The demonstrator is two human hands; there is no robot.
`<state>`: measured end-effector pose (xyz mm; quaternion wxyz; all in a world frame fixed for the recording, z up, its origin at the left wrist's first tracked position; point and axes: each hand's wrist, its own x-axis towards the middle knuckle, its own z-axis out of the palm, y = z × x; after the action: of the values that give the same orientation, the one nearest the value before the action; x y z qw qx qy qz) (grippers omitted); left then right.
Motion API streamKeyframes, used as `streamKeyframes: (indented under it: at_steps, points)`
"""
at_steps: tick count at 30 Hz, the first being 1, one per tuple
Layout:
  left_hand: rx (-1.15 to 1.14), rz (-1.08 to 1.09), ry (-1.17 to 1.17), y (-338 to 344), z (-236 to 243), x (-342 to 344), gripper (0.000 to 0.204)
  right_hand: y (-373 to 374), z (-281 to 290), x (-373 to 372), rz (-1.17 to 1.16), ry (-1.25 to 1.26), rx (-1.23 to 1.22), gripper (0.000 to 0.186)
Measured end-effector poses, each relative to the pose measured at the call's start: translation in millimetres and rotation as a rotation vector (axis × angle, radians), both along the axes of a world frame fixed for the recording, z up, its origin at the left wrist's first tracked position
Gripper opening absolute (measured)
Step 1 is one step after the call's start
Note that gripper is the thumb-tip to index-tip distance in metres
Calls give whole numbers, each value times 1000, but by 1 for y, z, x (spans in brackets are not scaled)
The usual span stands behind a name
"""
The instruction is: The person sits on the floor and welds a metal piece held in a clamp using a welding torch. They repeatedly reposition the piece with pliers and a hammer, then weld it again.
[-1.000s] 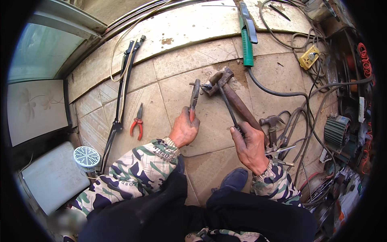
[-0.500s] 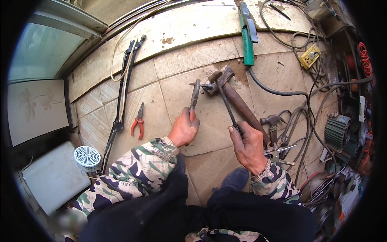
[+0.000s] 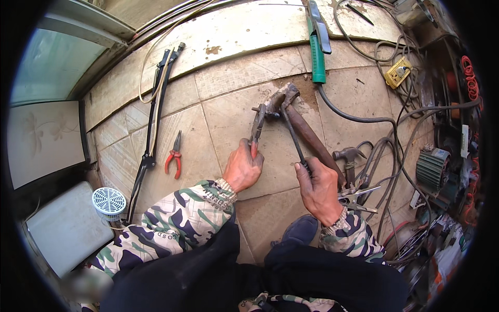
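Observation:
My left hand is closed round red-handled pliers. Their jaws grip a small dark metal piece beside a hammer head, its exact shape hard to make out. In my right hand is a thin dark metal rod, its far end at the hammer head and the metal piece. The large hammer lies on the tiles, its wooden handle slanting back toward my right hand. Needle-nose pliers with red handles lie to the left. A claw hammer and metal clamp pliers lie to the right.
A green-handled welding electrode holder with its cable lies ahead. At right are coiled cables, a yellow socket box and a green motor. A black folding frame, a round white grate and a pale stool stand left.
My left hand and the pliers have shifted slightly right, bringing the gripped metal piece closer against the hammer head. My right hand has barely moved.

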<state>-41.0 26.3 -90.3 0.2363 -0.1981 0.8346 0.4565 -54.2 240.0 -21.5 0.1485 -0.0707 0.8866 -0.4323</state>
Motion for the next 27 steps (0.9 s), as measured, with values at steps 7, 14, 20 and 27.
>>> streamKeyframes:
  at_steps: [7,14,20,27]
  points:
    - [3,27,-19,6,8,-2,45,0,1,10,-42,26,-51,13]
    - [-24,117,56,1,9,-8,44,-2,14,11,-91,168,-120,12]
    - [-84,92,34,3,9,-16,43,-6,5,13,-145,71,-205,13]
    - [-81,98,80,3,6,-13,43,-13,6,3,-64,18,-75,12]
